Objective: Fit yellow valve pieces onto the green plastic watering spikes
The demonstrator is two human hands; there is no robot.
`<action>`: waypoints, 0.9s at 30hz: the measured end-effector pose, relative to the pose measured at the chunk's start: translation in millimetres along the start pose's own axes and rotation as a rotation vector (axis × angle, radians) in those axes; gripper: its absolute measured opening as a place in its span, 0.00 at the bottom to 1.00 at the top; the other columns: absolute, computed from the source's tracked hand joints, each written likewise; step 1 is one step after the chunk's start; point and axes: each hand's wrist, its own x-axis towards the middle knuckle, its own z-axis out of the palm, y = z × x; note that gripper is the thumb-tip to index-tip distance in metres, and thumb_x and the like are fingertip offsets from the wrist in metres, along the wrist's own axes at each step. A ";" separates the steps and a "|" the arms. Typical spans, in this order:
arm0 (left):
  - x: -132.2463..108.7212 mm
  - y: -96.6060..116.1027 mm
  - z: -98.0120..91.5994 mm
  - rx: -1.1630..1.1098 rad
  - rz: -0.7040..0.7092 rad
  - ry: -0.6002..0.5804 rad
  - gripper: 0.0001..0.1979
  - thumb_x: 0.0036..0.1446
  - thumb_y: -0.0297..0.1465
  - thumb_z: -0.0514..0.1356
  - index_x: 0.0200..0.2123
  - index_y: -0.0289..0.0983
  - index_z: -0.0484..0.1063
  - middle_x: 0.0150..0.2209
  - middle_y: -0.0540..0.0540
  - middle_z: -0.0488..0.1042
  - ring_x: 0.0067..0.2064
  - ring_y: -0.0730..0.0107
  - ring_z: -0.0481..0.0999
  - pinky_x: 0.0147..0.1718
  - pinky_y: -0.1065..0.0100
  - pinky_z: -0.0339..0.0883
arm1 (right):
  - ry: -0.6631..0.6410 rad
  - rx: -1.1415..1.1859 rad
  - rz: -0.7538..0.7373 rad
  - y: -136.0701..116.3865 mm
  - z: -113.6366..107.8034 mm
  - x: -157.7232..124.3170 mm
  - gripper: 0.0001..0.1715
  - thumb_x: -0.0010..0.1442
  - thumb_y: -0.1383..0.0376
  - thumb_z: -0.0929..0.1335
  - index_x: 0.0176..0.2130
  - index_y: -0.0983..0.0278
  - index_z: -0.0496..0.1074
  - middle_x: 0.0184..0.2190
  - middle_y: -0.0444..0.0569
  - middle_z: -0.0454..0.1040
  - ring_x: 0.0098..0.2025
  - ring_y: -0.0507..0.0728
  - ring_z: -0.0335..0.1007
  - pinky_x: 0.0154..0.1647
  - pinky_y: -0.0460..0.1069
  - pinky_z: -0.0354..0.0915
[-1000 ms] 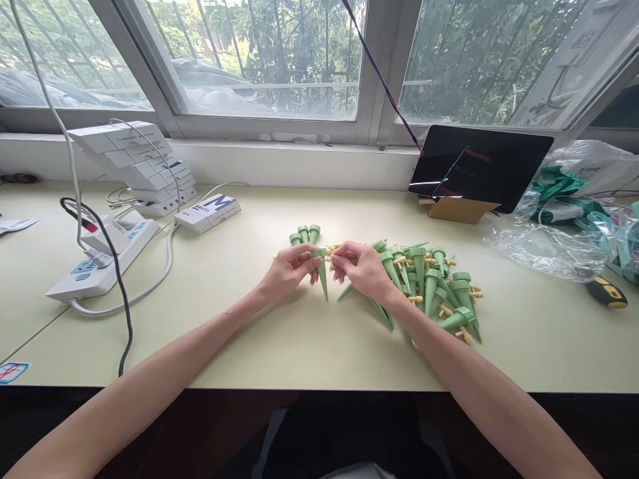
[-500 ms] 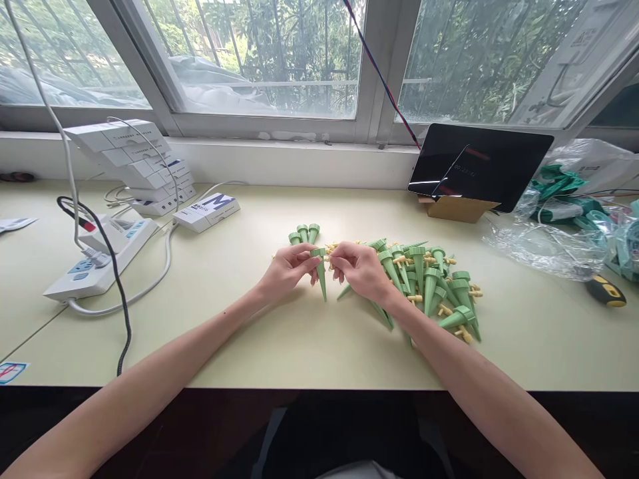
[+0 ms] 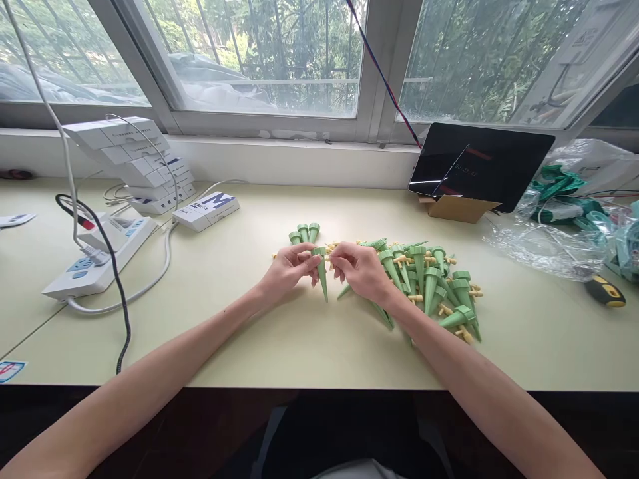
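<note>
My left hand (image 3: 292, 266) pinches a green plant watering spike (image 3: 322, 276) by its capped top, its point hanging down over the table. Close beside it, my right hand (image 3: 357, 266) is closed, thumb and fingertips pinched at the small yellow valve on the spike's side, which the fingers mostly hide. Just behind the left hand, three green spikes (image 3: 303, 233) lie side by side. A loose pile of green spikes with yellow valves (image 3: 429, 283) spreads to the right, partly under my right wrist.
At left are a power strip (image 3: 94, 263) with cables, a stack of white boxes (image 3: 140, 159) and a single white box (image 3: 207, 211). A tablet (image 3: 479, 163) leans on a cardboard stand (image 3: 462, 207). Clear plastic bags (image 3: 544, 246) and a yellow-black tool handle (image 3: 605, 291) lie at right.
Both hands stay almost in place. The held spike has shifted very slightly to the right, and the camera view has moved a little.
</note>
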 end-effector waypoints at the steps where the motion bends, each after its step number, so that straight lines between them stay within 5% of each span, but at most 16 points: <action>1: -0.2 0.3 0.5 0.035 0.024 0.008 0.15 0.56 0.40 0.67 0.40 0.35 0.73 0.24 0.49 0.75 0.24 0.70 0.74 0.27 0.64 0.73 | -0.001 0.004 0.002 0.3 0.0 0.0 0.10 0.63 0.66 0.63 0.30 0.63 0.69 0.22 0.41 0.69 0.22 0.49 0.68 0.26 0.46 0.65; 5: -0.6 3.9 2.3 0.061 0.029 0.010 0.15 0.56 0.40 0.67 0.38 0.35 0.73 0.24 0.50 0.74 0.23 0.71 0.74 0.25 0.65 0.72 | -0.001 0.024 0.020 0.2 -0.1 0.1 0.10 0.63 0.65 0.64 0.30 0.63 0.69 0.22 0.42 0.70 0.22 0.49 0.68 0.26 0.46 0.66; 12: 1.3 2.9 0.6 -0.154 -0.171 -0.014 0.18 0.55 0.42 0.68 0.39 0.35 0.71 0.25 0.48 0.75 0.22 0.74 0.71 0.22 0.69 0.67 | 0.007 -0.024 -0.017 -1.9 -0.8 -0.6 0.11 0.64 0.65 0.63 0.30 0.63 0.69 0.22 0.41 0.70 0.22 0.49 0.67 0.27 0.46 0.65; 21: -1.9 3.5 3.8 0.132 0.045 0.030 0.14 0.58 0.40 0.66 0.39 0.35 0.73 0.23 0.51 0.74 0.23 0.72 0.73 0.28 0.66 0.69 | 0.001 -0.011 -0.004 0.8 -0.8 -0.6 0.10 0.64 0.65 0.63 0.30 0.63 0.69 0.22 0.41 0.69 0.22 0.49 0.67 0.27 0.46 0.65; 27: 0.7 2.2 1.3 -0.120 -0.146 -0.018 0.17 0.56 0.42 0.67 0.39 0.35 0.71 0.24 0.50 0.74 0.22 0.74 0.71 0.22 0.69 0.66 | 0.004 -0.044 -0.018 -2.2 0.0 -0.1 0.12 0.64 0.65 0.62 0.29 0.62 0.68 0.22 0.41 0.69 0.22 0.49 0.67 0.27 0.46 0.64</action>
